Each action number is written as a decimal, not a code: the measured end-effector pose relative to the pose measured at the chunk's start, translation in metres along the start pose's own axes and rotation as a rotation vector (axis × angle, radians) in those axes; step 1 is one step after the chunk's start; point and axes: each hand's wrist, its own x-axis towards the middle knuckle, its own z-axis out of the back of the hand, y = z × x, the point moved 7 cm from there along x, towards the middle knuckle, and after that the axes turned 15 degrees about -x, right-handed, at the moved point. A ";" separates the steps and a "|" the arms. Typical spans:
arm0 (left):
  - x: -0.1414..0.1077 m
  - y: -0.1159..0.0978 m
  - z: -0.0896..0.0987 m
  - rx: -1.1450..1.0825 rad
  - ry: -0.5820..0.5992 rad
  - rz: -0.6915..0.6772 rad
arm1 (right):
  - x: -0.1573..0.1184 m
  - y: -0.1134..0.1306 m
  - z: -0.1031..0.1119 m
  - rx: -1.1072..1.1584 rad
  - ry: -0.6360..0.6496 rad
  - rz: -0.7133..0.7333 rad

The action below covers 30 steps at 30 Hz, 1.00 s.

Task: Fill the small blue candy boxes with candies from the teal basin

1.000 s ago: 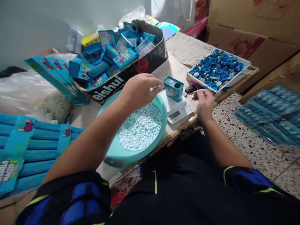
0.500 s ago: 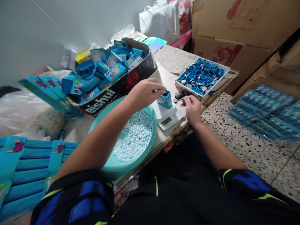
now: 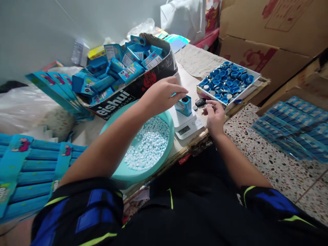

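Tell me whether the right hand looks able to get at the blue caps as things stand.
Probably yes: the right hand is close by the near side of the white box, whose top is open, and nothing covers the blue caps. Only its low side seems to intervene.

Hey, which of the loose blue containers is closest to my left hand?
The blue container standing upright on the white scale, right by your left hand; the other loose ones lie jumbled in the black carton.
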 end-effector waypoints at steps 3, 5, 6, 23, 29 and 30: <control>-0.004 -0.001 0.007 0.022 -0.045 -0.003 | -0.001 0.000 0.000 0.011 -0.001 0.002; -0.008 -0.001 0.011 0.004 -0.106 0.022 | -0.001 0.001 0.000 0.010 0.005 0.006; -0.010 0.000 0.012 -0.007 -0.144 0.033 | -0.002 0.001 0.000 0.008 0.009 0.005; -0.018 0.014 -0.010 0.111 -0.176 0.159 | 0.001 -0.004 0.000 0.019 0.005 -0.001; -0.088 0.034 0.004 0.219 -0.143 0.475 | -0.004 -0.003 0.006 0.013 -0.008 0.047; -0.103 0.043 -0.006 0.214 -0.036 0.604 | -0.005 -0.002 0.005 -0.009 0.002 0.054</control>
